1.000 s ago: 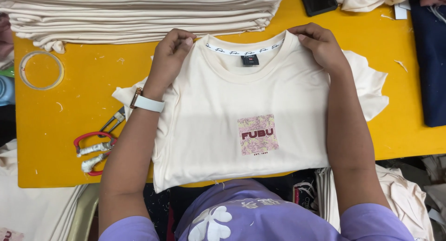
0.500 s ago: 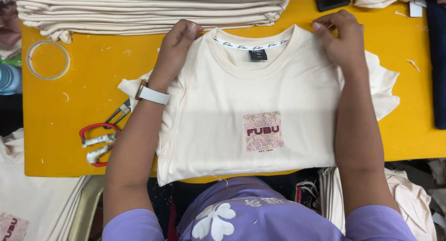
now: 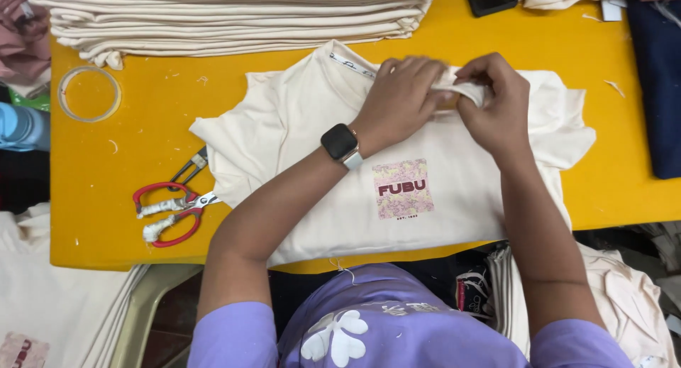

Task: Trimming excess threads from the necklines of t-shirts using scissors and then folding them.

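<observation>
Both hands meet at the collar of a cream T-shirt [image 3: 454,190] lying front-up on the yellow table [image 3: 142,119]. The left hand [image 3: 401,98] covers the neckline with its fingers curled over the cloth, and the right hand [image 3: 496,102] pinches a small roll of the same fabric just beside the left fingertips; both are closed on the shirt, though the exact hold under the left palm is hidden. The shirt spreads out from the grip toward the person, its pink square print [image 3: 403,188] below the wrists, and a watch [image 3: 340,144] sits on the left wrist. Judging by this, the step in hand is working at the neck, perhaps checking or tidying the collar seam. A next move would call for keeping the pinch light so the cloth does not bunch, and for smoothing the rumpled shoulders back flat. Well left of the grip lie red scissors [image 3: 170,208] and a tape ring [image 3: 89,92]; beyond the hands sits a stack of folded shirts [image 3: 234,17]
</observation>
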